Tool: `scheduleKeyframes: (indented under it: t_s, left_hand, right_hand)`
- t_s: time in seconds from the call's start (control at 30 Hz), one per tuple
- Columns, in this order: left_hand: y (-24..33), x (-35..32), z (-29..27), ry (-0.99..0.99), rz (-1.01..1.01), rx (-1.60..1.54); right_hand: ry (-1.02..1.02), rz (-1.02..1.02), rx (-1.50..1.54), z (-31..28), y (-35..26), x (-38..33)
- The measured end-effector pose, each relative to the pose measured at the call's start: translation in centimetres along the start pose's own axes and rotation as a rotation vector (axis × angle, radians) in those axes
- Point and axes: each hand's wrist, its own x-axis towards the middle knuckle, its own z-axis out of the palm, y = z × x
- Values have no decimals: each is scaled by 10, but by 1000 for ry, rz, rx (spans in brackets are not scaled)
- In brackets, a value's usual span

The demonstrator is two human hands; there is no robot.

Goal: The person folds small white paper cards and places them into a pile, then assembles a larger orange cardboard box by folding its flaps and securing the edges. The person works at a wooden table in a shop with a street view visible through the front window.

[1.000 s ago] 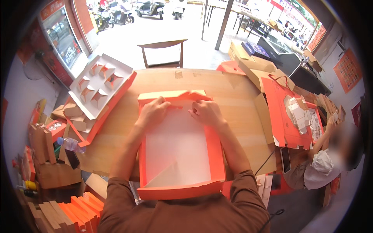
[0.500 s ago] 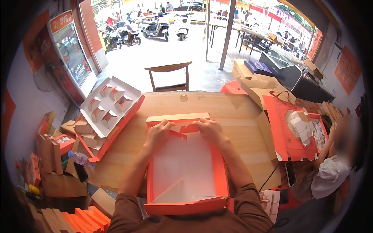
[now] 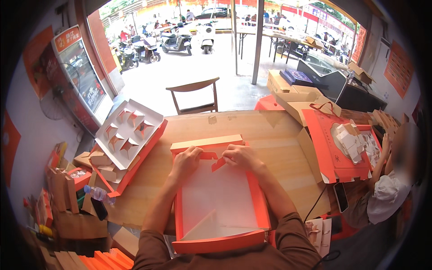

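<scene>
We press our left hand (image 3: 186, 160) and right hand (image 3: 241, 156) on the far flap (image 3: 207, 143) of the orange box (image 3: 218, 202) lying on the table (image 3: 270, 135) before us. We judge the far wall half-folded; next its tabs need tucking down.

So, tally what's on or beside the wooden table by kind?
Orange box being folded, under left hand and right hand: 1
White divider tray: 1
Plastic bottle: 1
Wooden chair: 1
Phone: 1
Total: 5
</scene>
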Motion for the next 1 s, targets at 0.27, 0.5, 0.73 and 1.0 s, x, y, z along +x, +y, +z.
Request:
scheduleKeyframes:
  t_s: [0.27, 0.5, 0.73, 1.0]
  left_hand:
    - [4, 1, -3, 66, 64, -15]
    - [6, 1, -3, 55, 94, 37]
    - [5, 0, -4, 79, 106, 56]
    - [0, -2, 2, 74, 103, 55]
  right_hand:
    - [-48, 73, -106, 6, -14, 3]
    - [-105, 161, -99, 9, -12, 3]
    - [-60, 151, -29, 5, -10, 2]
    - [39, 67, 3, -1, -6, 0]
